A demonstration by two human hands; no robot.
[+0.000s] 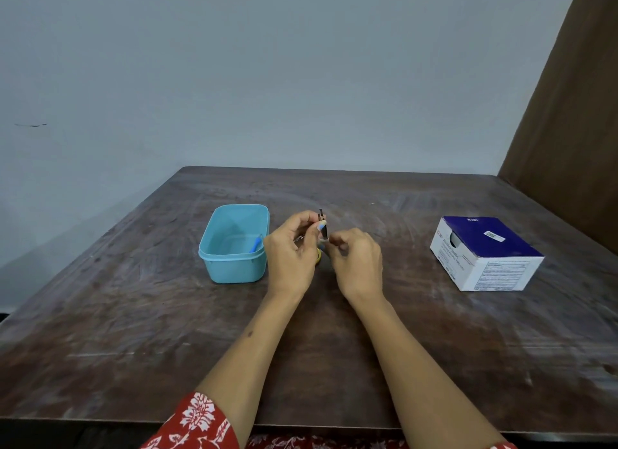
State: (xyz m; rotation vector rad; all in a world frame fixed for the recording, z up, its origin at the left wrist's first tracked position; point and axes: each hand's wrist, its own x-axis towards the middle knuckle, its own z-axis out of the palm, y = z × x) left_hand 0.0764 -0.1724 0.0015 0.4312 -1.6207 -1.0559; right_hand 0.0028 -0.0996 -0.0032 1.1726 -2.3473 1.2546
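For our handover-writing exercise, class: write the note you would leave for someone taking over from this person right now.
Left hand pinches a thin dark strip, held upright above the table.
Right hand: fingers curled at the strip's lower end; its grip is hidden.
Something yellow shows below the hands, too hidden to name.
Tub stands left of the hands, open, one blue item inside.
Swab box sits at right, no hand on it.
Done: one item in the tub.
Left: probably finish handling the strip, then place it, perhaps in the tub.
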